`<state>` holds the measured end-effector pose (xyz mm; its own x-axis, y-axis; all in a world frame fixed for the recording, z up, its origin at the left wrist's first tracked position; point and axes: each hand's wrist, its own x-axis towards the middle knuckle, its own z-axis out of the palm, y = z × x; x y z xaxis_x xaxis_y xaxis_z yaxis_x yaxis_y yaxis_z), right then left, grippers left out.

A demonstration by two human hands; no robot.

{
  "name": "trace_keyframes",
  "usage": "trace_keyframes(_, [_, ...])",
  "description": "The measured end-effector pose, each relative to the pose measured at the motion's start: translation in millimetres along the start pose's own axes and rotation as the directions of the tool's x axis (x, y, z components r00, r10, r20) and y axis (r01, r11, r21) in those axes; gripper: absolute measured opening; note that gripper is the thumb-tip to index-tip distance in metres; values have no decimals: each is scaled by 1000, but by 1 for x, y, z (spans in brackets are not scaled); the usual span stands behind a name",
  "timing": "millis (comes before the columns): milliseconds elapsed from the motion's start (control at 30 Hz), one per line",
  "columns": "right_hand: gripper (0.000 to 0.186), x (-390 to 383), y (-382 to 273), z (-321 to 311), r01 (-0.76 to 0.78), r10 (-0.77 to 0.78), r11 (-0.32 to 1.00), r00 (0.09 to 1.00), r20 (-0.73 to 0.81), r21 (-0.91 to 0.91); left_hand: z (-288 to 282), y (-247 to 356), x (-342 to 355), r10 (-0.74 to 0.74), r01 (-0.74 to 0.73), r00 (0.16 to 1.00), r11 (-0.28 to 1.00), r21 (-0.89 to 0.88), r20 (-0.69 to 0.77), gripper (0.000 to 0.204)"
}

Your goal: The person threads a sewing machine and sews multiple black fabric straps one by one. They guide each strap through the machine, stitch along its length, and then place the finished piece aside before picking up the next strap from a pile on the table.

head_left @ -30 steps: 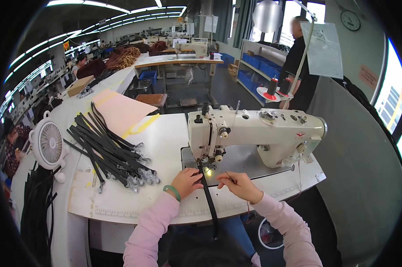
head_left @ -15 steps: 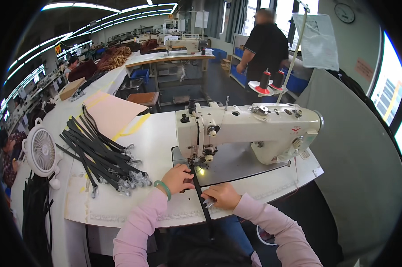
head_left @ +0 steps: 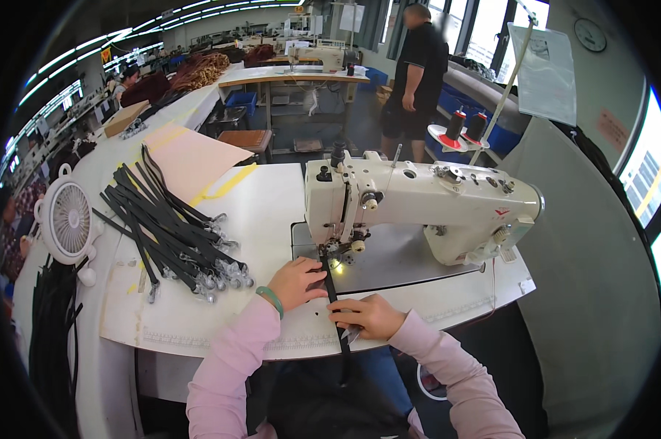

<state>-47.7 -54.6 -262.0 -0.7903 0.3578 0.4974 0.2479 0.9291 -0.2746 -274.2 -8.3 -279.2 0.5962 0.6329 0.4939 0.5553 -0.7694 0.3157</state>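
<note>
A narrow black strap runs from under the presser foot of a white sewing machine toward my lap. My left hand is closed at the strap's left side, close to the needle area, with its fingertips against it. Nearer me, my right hand grips the strap from the right, fingers across it. A small shiny, pale thing shows under the right fingers; its kind is hard to make out. The machine's lamp lights the metal bed plate beside the strap.
Left of the machine lies a pile of black straps with plastic-wrapped ends. A pink sheet is behind them. At the far left stands a white fan, with more black straps hanging below. A person stands beyond the thread cones.
The view has tilted slightly. My right fingers now reach across the strap, and the shiny thing shows less. My left hand stays by the needle. The person at the back has shifted.
</note>
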Motion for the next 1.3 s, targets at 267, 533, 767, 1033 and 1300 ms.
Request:
trace_keyframes(267, [24, 1, 1, 1, 13, -15, 999, 1000, 24, 47, 1, 2, -2, -13, 13, 999, 1000, 15, -30, 42])
trace_keyframes(533, [24, 1, 0, -1, -9, 7, 999, 1000, 30, 50, 3, 1, -2, -24, 24, 999, 1000, -6, -25, 43])
trace_keyframes(767, [21, 1, 0, -1, 0, -1, 999, 1000, 16, 51, 4, 2, -1, -21, 21, 999, 1000, -11, -29, 43])
trace_keyframes(1033, [21, 2, -1, -1, -20, 18, 998, 999, 26, 53, 3, 2, -1, -21, 21, 1000, 1000, 3, -16, 42])
trace_keyframes(1300, [22, 3, -1, -4, -23, 21, 998, 999, 32, 63, 4, 1, 0, -20, 20, 1000, 1000, 5, -9, 42])
